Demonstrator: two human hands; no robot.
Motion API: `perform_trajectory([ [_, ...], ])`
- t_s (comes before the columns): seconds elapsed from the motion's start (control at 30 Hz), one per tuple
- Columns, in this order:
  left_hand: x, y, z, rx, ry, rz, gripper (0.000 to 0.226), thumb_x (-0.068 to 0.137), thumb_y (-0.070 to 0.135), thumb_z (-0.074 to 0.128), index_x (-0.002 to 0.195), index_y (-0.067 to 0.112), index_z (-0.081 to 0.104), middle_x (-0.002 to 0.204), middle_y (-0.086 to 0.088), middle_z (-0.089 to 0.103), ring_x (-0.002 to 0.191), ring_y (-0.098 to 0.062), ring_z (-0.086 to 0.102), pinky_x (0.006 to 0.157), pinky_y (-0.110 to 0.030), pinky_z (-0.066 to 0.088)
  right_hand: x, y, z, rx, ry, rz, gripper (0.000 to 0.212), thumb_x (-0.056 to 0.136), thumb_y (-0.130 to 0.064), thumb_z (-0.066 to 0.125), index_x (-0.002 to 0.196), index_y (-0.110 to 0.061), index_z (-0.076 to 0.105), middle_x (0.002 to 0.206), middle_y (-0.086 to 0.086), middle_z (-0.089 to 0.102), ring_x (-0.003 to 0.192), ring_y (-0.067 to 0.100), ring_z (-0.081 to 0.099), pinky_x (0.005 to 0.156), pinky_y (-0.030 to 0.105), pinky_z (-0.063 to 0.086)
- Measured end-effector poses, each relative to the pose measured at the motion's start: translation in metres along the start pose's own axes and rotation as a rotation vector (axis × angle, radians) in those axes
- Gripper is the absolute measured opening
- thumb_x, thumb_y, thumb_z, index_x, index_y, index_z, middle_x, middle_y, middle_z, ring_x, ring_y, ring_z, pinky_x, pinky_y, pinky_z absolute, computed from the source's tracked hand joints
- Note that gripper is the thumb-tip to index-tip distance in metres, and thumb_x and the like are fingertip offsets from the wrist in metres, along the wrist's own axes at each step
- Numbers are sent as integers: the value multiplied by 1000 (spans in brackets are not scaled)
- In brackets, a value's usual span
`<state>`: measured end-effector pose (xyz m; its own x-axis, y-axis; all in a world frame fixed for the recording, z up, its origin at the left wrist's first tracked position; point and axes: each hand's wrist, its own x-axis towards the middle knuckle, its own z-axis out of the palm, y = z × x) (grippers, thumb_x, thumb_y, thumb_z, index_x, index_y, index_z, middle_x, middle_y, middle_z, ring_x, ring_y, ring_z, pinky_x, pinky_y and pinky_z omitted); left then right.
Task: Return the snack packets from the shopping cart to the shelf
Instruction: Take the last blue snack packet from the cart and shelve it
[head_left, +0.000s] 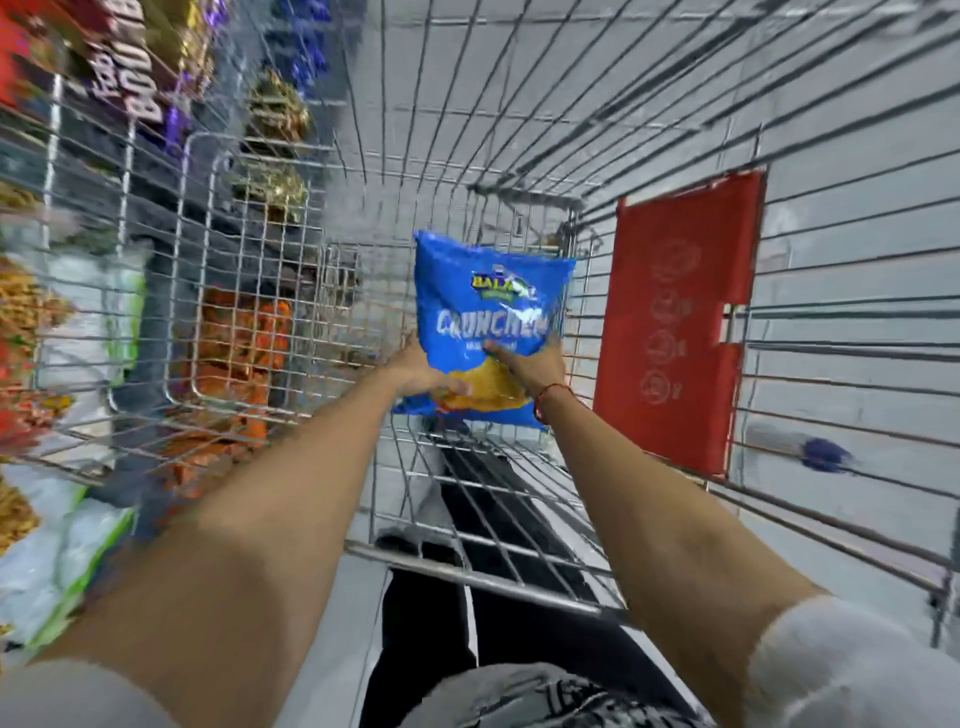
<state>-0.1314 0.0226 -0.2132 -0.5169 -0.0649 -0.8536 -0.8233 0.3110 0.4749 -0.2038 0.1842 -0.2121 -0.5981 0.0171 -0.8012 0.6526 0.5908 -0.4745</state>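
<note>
A: As we look down from the head camera, we see both bare arms stretched into the wire shopping cart (291, 156), and between the hands stands a blue snack packet (485, 312), upright and facing us, with "CRUNCHE…" legible across its front.

B: We agree. The left hand (423, 371) grips the packet's lower left edge, fingers curled against its front. The right hand (535, 366) is clamped on the lower right side, fingers spread over the printed face. A red thread (548, 397) circles the right wrist.

A: So both hands are closed on that one packet. We cannot tell whether its bottom edge touches the cart floor or hangs just above it.

B: Nor can we. On the cart's right wall we see a red plastic panel (680, 322). Through the left wall we make out orange packets (244, 343), blurred, and we cannot say whether they sit inside the cart or beyond it.

A: Further left, outside the wire, the shelf (67, 322) shows more packets, smeared by blur; purple ones (135, 67) sit toward the top left corner.
</note>
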Motion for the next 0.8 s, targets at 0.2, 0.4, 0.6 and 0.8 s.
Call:
perform_trajectory([
  [0.2, 25, -25, -6, -84, 13, -49, 127, 28, 48, 93, 135, 14, 33, 131, -1, 53, 114, -21, 54, 99, -40, 46, 6, -12, -7, 37, -45, -9, 74, 70, -24, 84, 132, -7, 46, 120, 5, 60, 112, 20, 57, 80, 22, 42],
  [0.4, -16, 13, -30, -213, 11, 8, 106, 40, 33, 94, 131, 16, 41, 127, -1, 56, 109, -20, 57, 91, -35, 50, -18, -50, -5, 30, -39, -125, 87, 48, -58, 86, 118, -15, 58, 113, 0, 69, 103, 22, 66, 87, 36, 54],
  [0.6, -83, 27, -73, -342, 151, 82, 94, 47, 38, 91, 126, 17, 45, 119, 3, 61, 101, -16, 62, 82, -28, 52, -59, -110, -3, 57, -105, -349, 68, 47, -51, 88, 106, -24, 66, 105, -4, 74, 96, 15, 70, 88, 39, 57],
  [0.8, -168, 50, -118, -334, 281, 290, 61, 62, 20, 85, 115, 21, 55, 110, 3, 65, 88, -2, 63, 68, -14, 53, -123, -165, 2, 165, -141, -549, 58, 44, -48, 90, 93, -30, 65, 99, -8, 75, 93, 14, 72, 88, 45, 57],
])
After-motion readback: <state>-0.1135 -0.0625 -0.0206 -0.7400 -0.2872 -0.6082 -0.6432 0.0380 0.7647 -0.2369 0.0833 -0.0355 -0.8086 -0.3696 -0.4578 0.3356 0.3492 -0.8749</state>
